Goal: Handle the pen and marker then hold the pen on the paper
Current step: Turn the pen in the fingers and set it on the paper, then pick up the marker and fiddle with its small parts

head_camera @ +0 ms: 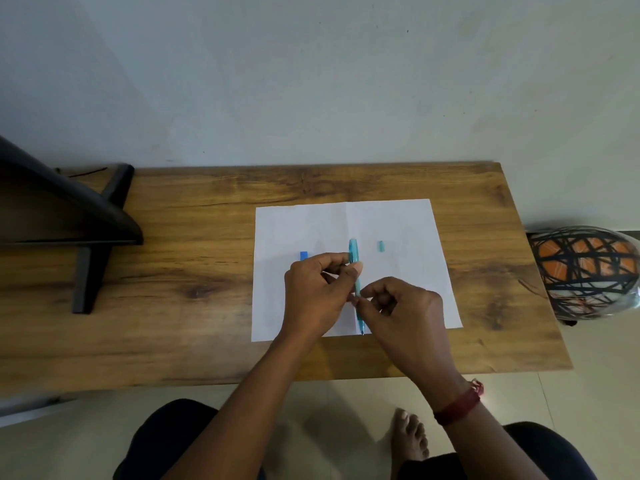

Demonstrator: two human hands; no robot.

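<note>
Pen-handling step: left hand [317, 292] and right hand [407, 311] both pinch the pen [353, 256] above the paper [398, 220] — next, I judge, settle its tip on the sheet.

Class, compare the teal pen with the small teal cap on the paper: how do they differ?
The pen is long and thin; the cap is a short stub. Both the left hand and right hand pinch the pen, while the cap lies untouched on the paper, to the pen's right. Both are teal.
</note>
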